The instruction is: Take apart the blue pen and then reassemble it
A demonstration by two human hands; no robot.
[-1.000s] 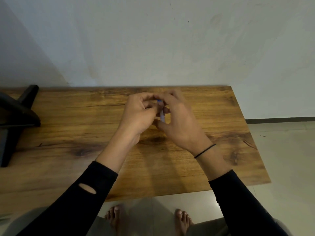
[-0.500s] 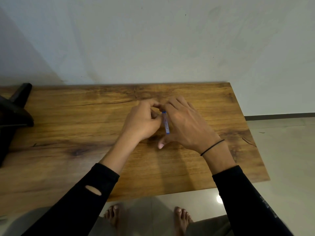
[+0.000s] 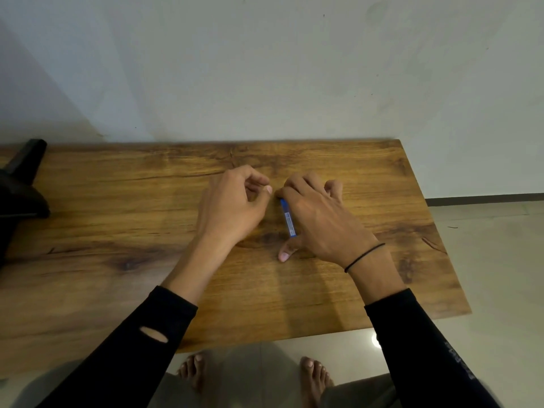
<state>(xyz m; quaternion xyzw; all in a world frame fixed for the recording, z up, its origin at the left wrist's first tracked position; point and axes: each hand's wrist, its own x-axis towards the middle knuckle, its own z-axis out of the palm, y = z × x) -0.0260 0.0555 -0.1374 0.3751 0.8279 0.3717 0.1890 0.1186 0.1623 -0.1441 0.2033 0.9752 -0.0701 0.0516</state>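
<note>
On the wooden surface, near its middle, both hands are low over the wood and close to each other. Right hand: palm down, fingers spread forward, thumb reaching back toward the near edge with its tip on or just above the wood. It lies over the blue pen, which shows along the hand's inner edge as a short blue barrel bearing a pale printed label. The barrel runs roughly away from the person, its far end under the index finger and its near end by the base of the thumb. Whether the pen rests on the wood or is pinched clear of it cannot be told, and whether it is whole or in parts cannot be told either. Left hand: loosely curled, thumb and forefinger tips drawn close together just beside the far end of the pen. Whether anything small sits between those tips cannot be told. A thin black band circles the right wrist. Both forearms wear black sleeves, the left one showing an oval hole. A black object stands at the left end of the surface, partly out of frame. Bare feet show on the tiled floor below the near edge.
</note>
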